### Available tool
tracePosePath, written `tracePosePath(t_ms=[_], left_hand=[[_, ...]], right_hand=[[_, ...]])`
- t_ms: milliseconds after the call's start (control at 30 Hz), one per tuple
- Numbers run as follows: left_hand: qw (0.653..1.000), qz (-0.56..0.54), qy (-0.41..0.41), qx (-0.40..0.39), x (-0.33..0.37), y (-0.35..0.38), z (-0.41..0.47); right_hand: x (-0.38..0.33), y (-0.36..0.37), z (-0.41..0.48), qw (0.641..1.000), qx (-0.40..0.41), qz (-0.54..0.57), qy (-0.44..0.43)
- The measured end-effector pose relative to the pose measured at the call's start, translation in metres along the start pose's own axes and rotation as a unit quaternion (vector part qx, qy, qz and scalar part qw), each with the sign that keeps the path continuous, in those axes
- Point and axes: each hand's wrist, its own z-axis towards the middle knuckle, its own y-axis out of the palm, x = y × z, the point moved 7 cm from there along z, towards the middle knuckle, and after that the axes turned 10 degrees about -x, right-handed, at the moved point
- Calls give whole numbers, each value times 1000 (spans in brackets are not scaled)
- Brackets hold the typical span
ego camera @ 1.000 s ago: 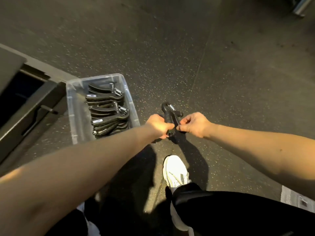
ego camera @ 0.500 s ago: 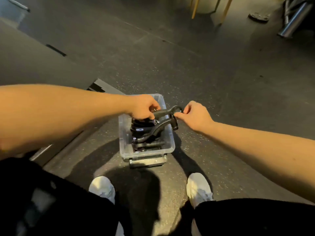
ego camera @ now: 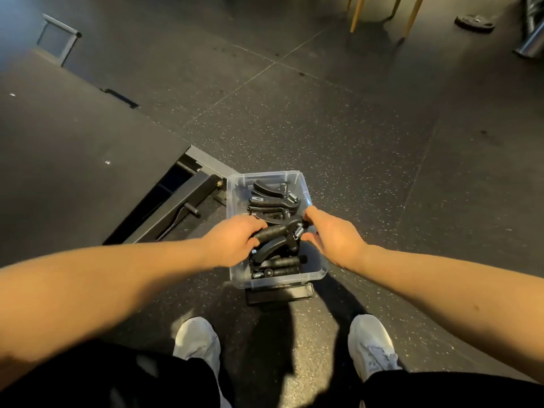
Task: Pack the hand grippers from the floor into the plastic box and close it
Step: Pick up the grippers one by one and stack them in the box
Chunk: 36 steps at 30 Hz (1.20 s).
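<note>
Logging from my remote station, largest item first.

Item 1: speckled rubber floor [ego camera: 353, 142], which carries everything below.

Item 2: black raised platform [ego camera: 73, 157], at the left, with its metal frame just beside the box.

Item 3: clear plastic box [ego camera: 235, 187], on the floor between the platform and the person's shoes [ego camera: 197, 337], uncovered. A dark flat piece [ego camera: 279, 293] shows under its near end. It may be the lid, but I cannot confirm that.

Item 4: packed hand grippers [ego camera: 273, 198], stacked in the far half of the box.

Item 5: top hand gripper [ego camera: 276, 232], lying across the pile near rim height, with its spring toward the right wall.

Risk, in my judgement: this one sits high and crooked. Released like this, its handle may ride over the rim and keep a lid from seating, or its spring may snag a neighbour.

Left hand [ego camera: 232, 242]: fingers curled round the foam handle, gripping it.

Right hand [ego camera: 332, 234]: fingers nearly straight, touching the spring end without clasping it.
</note>
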Motion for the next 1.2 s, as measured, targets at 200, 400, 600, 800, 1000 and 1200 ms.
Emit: tracePosePath(t_ms=[200,400,600,800,1000,1200], left_hand=[[998,-16,-58,33,-8,45,-12],[998,-17,-37,55,-2,73,-9],[992,-68,-87,61,-13,90,-2],[990,-92,-62,89,-16,84,-5],[986,-84,-6,145,-39,13,-9],[831,-481,-111,257,-87,-31,-5]], right_hand=[[-9,31,13,991,-81,-84,-64],[-1,71,12,972,-196,-95,-87],[3,96,21,963,-262,-29,-48],[-1,99,25,945,-321,47,-44],[-17,59,33,947,-233,222,9],[-48,14,61,928,-81,356,69]])
